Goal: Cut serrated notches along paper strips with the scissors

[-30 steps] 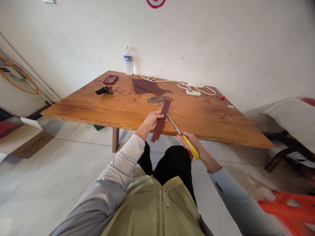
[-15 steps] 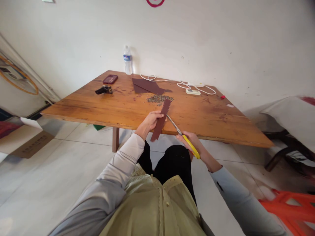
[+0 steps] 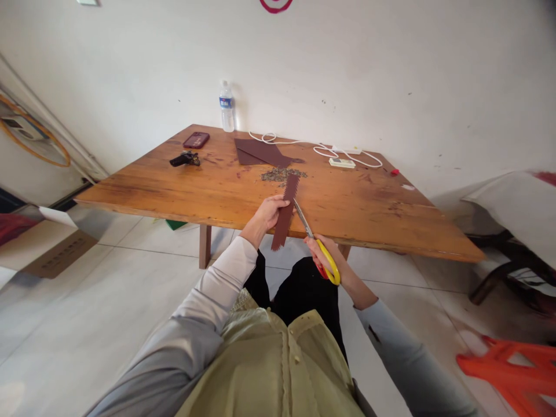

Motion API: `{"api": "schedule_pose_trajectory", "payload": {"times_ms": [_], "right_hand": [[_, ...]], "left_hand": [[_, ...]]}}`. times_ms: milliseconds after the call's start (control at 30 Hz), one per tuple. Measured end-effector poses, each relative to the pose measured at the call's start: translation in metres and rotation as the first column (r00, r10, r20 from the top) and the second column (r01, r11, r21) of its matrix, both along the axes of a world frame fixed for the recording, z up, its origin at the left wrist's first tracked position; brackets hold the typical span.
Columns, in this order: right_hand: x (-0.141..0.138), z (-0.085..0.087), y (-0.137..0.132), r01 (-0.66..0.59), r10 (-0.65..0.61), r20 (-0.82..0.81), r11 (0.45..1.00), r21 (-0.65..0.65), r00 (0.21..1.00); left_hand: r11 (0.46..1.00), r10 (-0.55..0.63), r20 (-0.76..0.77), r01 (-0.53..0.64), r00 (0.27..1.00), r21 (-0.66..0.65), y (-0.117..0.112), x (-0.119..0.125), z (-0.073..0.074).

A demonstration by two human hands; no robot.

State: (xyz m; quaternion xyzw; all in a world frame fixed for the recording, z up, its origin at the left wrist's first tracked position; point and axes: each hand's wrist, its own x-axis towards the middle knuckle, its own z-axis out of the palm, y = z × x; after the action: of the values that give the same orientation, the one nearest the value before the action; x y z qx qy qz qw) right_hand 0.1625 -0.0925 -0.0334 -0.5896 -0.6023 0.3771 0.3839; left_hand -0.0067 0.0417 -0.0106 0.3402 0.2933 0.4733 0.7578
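Observation:
My left hand (image 3: 271, 212) pinches a dark maroon strip (image 3: 285, 223) of paper or sheet material by its left edge, above the near table edge. Notches like saw teeth run along the strip's upper edges and its lower end. My right hand (image 3: 324, 255) is closed around the yellow and red handles of a pair of scissors (image 3: 330, 263). The blades point up and left, their tips at the strip's right edge; whether they touch it is too small to tell. Just beyond the strip lies a pile of small scraps (image 3: 282, 174) on the wooden table (image 3: 208, 191).
Farther back lie maroon sheets (image 3: 260, 152), a white cable (image 3: 319, 149) and a pale remote-like device (image 3: 341, 163). A water bottle (image 3: 226, 107), a phone (image 3: 196, 140) and a small black object (image 3: 185, 158) are at the left. An orange stool (image 3: 512, 365) stands low right.
My right hand and the scissors have shifted left, and the scissors point more steeply upward. The strip's lower end has swung slightly right, so it hangs more upright in my left hand.

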Motion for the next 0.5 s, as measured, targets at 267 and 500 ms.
{"api": "schedule_pose_trajectory", "payload": {"times_ms": [267, 500], "right_hand": [[-0.008, -0.001, 0.001, 0.037, -0.039, 0.024, 0.998, 0.058, 0.999], [-0.013, -0.004, 0.001, 0.068, -0.070, 0.024, 0.995, 0.074, 0.997]], "left_hand": [[0.999, 0.047, -0.014, -0.047, 0.999, -0.020, 0.000, 0.003, -0.001], [0.998, 0.057, -0.025, -0.058, 0.998, -0.028, 0.000, 0.003, 0.001]]}}
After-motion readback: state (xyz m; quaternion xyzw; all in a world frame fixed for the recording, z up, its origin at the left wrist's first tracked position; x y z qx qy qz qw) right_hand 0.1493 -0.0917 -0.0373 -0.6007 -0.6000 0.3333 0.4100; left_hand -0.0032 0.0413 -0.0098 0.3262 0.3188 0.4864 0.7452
